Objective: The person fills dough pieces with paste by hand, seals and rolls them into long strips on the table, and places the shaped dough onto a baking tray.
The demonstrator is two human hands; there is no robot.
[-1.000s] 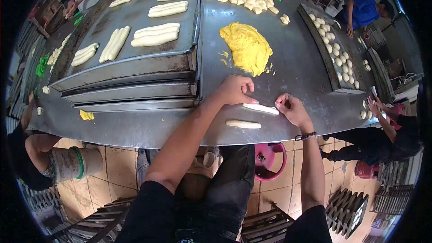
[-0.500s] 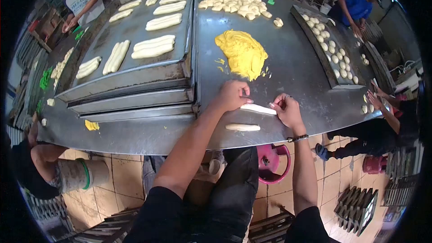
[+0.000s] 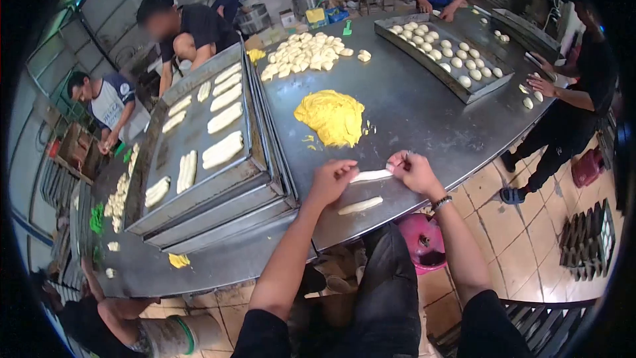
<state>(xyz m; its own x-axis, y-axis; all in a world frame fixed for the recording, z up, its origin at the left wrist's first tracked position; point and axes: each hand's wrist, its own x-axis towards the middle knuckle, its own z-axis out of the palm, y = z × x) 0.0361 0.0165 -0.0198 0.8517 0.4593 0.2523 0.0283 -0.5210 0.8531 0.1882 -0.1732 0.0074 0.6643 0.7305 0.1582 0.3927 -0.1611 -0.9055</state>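
My left hand (image 3: 333,180) pinches the left end of a thin white dough strip (image 3: 371,176) on the metal table. The strip's right end is between the fingers of my right hand (image 3: 413,171). Nearer the table edge, a second dough strip (image 3: 360,206) lies loose, slightly tilted. Beyond my hands sits a large yellow mound (image 3: 330,118) with small crumbs beside it.
Stacked trays (image 3: 255,159) with dough strips on top stand at the left. Small dough pieces (image 3: 308,53) lie at the back. At the right is a tray (image 3: 469,98) of dough balls. Several people stand around the metal table (image 3: 397,119).
The view has turned and tilted, showing more of the back of the room. Both hands remain at the ends of the strip, which looks straighter and level now.
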